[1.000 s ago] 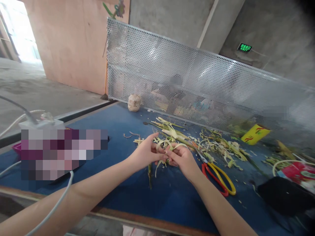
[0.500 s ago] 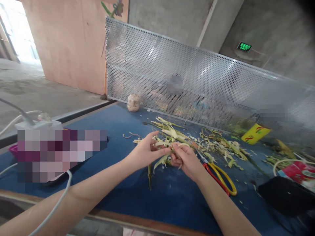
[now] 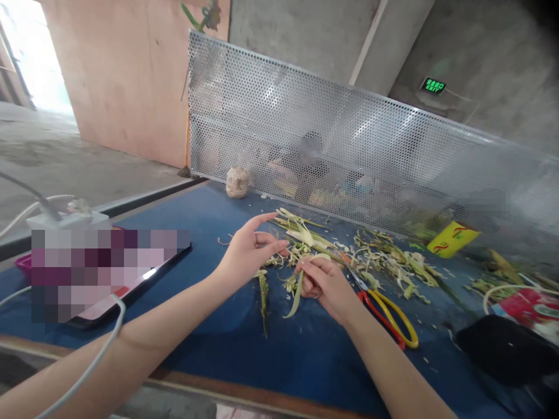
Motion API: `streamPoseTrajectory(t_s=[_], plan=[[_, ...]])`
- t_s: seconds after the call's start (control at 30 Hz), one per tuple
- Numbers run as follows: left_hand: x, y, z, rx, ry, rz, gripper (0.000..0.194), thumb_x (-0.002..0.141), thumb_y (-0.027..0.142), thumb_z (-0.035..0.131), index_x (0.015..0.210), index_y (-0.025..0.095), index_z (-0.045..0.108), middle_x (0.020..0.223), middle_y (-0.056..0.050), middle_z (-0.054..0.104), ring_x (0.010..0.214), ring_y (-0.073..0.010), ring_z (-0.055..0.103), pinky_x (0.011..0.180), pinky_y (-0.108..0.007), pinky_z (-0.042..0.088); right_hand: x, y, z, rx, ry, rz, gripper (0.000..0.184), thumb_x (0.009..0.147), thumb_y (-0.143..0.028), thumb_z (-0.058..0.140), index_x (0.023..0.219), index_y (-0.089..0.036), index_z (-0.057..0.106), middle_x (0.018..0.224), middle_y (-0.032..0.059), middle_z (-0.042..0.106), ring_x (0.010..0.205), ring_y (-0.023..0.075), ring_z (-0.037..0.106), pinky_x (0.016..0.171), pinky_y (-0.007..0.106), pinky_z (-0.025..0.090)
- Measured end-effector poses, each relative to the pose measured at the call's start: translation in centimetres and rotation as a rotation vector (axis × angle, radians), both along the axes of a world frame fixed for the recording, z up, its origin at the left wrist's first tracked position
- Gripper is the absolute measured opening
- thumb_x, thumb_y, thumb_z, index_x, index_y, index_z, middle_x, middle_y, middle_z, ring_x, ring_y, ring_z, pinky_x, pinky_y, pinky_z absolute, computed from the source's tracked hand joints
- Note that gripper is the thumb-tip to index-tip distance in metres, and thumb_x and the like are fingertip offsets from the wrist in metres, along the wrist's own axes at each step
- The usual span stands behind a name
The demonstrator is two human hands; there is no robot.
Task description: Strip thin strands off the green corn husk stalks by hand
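My right hand is closed around a pale green plant stalk whose peeled leaf hangs down over the blue table. My left hand hovers just left of it with fingers spread, holding nothing. A thin dark green stem lies on the table below my left hand. A heap of peeled leaf strips spreads behind and to the right of both hands.
Red-and-yellow scissors lie right of my right hand. A tablet with a white cable sits at the left. A perforated metal screen stands along the far edge, a person behind it. A yellow packet and a black object sit at right.
My left hand has let go of the stalk, opened and lifted away to the left. My right hand keeps the stalk, and a peeled strip now hangs down from it.
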State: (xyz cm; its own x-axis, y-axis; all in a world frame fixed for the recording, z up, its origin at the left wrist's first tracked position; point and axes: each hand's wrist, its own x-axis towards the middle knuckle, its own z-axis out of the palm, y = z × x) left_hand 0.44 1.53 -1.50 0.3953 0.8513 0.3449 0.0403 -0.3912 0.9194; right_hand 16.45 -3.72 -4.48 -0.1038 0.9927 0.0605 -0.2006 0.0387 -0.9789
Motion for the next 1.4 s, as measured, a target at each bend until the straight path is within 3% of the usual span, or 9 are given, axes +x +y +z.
streamPoseTrajectory(t_s=[0.07, 0.13, 0.2, 0.27, 0.33, 0.47, 0.6, 0.9, 1.4], plan=[[0.0, 0.1, -0.6, 0.096, 0.106, 0.093, 0.061, 0.073, 0.038, 0.053, 0.126, 0.017, 0.03, 0.081, -0.006, 0.066, 0.089, -0.0203, 0.057, 0.081, -0.036, 0.04, 0.1, -0.1, 0.2, 0.0, 0.012, -0.015, 0.023, 0.074, -0.037, 0.057, 0.07, -0.014, 0.057, 0.042, -0.0065, 0.041, 0.036, 0.0025, 0.024, 0.04, 0.021, 0.018], [0.1, 0.0, -1.2, 0.214, 0.233, 0.307, 0.065, 0.071, 0.038, 0.055, 0.126, 0.017, 0.029, 0.11, -0.012, 0.055, 0.104, -0.0253, 0.048, 0.087, -0.043, 0.034, 0.2, -0.1, 0.4, -0.001, 0.032, -0.029, 0.024, 0.074, -0.039, 0.056, 0.074, -0.015, 0.057, 0.047, -0.0051, 0.044, 0.038, 0.0028, 0.026, 0.041, 0.021, 0.02], [0.3, -0.3, -1.5, 0.334, 0.312, 0.396, 0.063, 0.072, 0.036, 0.053, 0.126, 0.015, 0.029, 0.11, -0.012, 0.054, 0.103, -0.0261, 0.046, 0.088, -0.046, 0.032, 0.2, -0.1, 0.5, 0.008, 0.049, -0.04, 0.024, 0.073, -0.039, 0.058, 0.077, -0.015, 0.057, 0.051, -0.0047, 0.045, 0.039, 0.0032, 0.028, 0.042, 0.021, 0.021], [0.4, -0.9, -1.5, 0.373, 0.292, 0.218, 0.054, 0.077, 0.03, 0.047, 0.126, 0.015, 0.028, 0.088, -0.006, 0.059, 0.086, -0.019, 0.053, 0.082, -0.038, 0.038, 0.1, 0.0, 0.4, 0.024, 0.052, -0.046, 0.022, 0.072, -0.036, 0.059, 0.078, -0.016, 0.055, 0.051, -0.0053, 0.045, 0.04, 0.0032, 0.029, 0.042, 0.02, 0.022], [0.6, -1.4, -1.5, 0.26, 0.237, 0.042, 0.059, 0.08, 0.029, 0.042, 0.132, 0.018, 0.016, 0.077, -0.001, 0.06, 0.073, -0.0148, 0.054, 0.074, -0.031, 0.041, 0.0, 0.0, 0.3, 0.04, 0.041, -0.042, 0.02, 0.072, -0.034, 0.06, 0.079, -0.017, 0.053, 0.05, -0.0061, 0.045, 0.039, 0.0032, 0.029, 0.042, 0.02, 0.022], [0.9, -1.6, -2.0, 0.106, 0.148, -0.048, 0.078, 0.074, 0.035, 0.052, 0.135, 0.019, 0.005, 0.096, -0.006, 0.06, 0.077, -0.0157, 0.054, 0.068, -0.029, 0.041, -0.1, 0.0, 0.1, 0.073, -0.009, -0.023, 0.026, 0.074, -0.033, 0.058, 0.092, -0.017, 0.049, 0.047, -0.0067, 0.046, 0.039, 0.0044, 0.03, 0.043, 0.02, 0.022], [1.2, -1.3, -2.4, -0.051, 0.035, -0.184, 0.086, 0.07, 0.033, 0.059, 0.135, 0.017, 0.005, 0.087, -0.005, 0.061, 0.06, -0.0107, 0.051, 0.058, -0.026, 0.04, -0.2, -0.1, 0.1, 0.032, -0.075, -0.019, 0.04, 0.072, -0.035, 0.059, 0.105, -0.018, 0.042, 0.046, -0.0074, 0.046, 0.04, 0.0059, 0.032, 0.042, 0.02, 0.019], [0.8, -1.5, -1.7, -0.035, 0.031, -0.137, 0.072, 0.07, 0.025, 0.058, 0.13, 0.019, 0.02, 0.064, 0.003, 0.056, 0.057, -0.0121, 0.055, 0.056, -0.025, 0.042, 0.0, -0.2, 0.0, 0.045, -0.042, -0.052, 0.039, 0.074, -0.034, 0.057, 0.107, -0.019, 0.043, 0.045, -0.011, 0.029, 0.04, 0.0045, 0.021, 0.043, 0.022, 0.021], [1.0, -0.8, -1.4, -0.3, -0.097, -0.239, 0.077, 0.077, 0.026, 0.053, 0.134, 0.014, 0.003, 0.06, 0.004, 0.056, 0.041, -0.0067, 0.047, 0.04, -0.019, 0.037, 1.4, -0.2, 0.4, 0.157, -0.148, -0.032, 0.03, 0.075, -0.026, 0.055, 0.105, -0.021, 0.05, 0.045, -0.0096, 0.034, 0.04, 0.0055, 0.028, 0.043, 0.02, 0.028]])
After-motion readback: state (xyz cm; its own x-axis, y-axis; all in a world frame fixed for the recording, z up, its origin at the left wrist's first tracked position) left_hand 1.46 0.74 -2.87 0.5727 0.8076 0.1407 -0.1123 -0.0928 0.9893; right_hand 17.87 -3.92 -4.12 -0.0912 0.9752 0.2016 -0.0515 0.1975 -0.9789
